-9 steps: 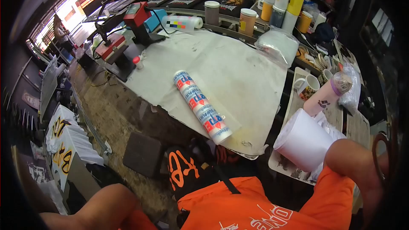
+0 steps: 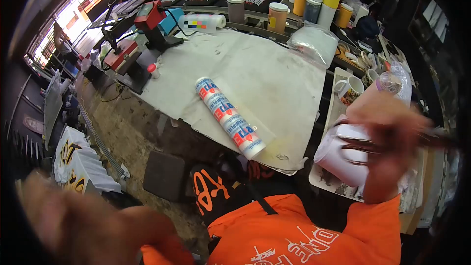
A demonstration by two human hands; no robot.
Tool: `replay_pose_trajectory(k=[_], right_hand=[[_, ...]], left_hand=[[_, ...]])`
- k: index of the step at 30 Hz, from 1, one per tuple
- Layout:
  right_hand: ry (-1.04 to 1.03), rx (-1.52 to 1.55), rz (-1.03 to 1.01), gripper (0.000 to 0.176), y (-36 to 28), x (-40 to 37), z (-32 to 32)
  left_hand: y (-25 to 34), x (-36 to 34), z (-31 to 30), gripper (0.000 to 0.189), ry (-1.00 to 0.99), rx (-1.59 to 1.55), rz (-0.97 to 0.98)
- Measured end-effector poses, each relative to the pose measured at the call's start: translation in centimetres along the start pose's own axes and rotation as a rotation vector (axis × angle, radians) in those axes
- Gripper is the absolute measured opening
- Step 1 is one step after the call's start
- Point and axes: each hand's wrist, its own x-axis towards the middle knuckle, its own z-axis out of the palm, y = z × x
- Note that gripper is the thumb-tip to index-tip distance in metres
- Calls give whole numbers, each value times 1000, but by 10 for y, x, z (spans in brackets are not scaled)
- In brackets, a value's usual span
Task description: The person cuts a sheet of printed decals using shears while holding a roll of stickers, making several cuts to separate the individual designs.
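Beyond the right edge of the table [image 2: 284, 103], the blurred right hand [image 2: 395, 120] has its fingers curled round a dark looped tool [image 2: 355, 142], above a white cylinder [image 2: 333, 159]. The left hand [image 2: 68, 216] is too blurred to tell its fingers; a printed roll [image 2: 229, 118] slants to the front edge.

Right grip [image 2: 390, 122] (blurred) on scissors-like tool [image 2: 365, 143], left grip [image 2: 61, 216] raised low-left, printed roll [image 2: 229, 118] across pale sheet [image 2: 279, 83]

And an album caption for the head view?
Printed roll on pale sheet; blurred right hand holds what look like scissors.
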Motion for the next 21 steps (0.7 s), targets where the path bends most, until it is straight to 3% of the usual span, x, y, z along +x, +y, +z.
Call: replay_pose_trajectory(k=[2,3,4,5,7,9,10,13,18,19,21], right_hand=[[15,-30,354,52,65,-36,17],[-25,-78,568,52,91,-56,24],[-69,-165,830,52,122,-77,26],[-29,-282,759,53,156,-102,35],[-136,-360,988,52,180,-117,41],[-206,-316,1105,52,194,-124,49],[-184,-286,1147,52,198,-125,55],[-148,-202,1247,48,218,-127,59],[-39,-88,1274,45,237,-127,56],[-35,-120,1281,44,236,-125,55],[-15,-154,1306,44,233,-124,50]], left_hand=[[-68,-55,10,40,-97,340,-219],[-94,-73,49,35,-19,245,-405],[-119,-106,67,32,-67,324,-628],[-148,-152,79,33,-36,262,-1009],[-193,-255,105,62,-64,499,-1085],[-203,-298,136,104,-157,644,-1192],[-200,-301,149,116,-179,761,-1151],[-208,-290,169,116,-141,782,-1167],[-228,-296,180,93,-137,305,-1175],[-227,-300,181,86,-261,481,-1076],[-223,-307,172,85,-376,599,-1100]])
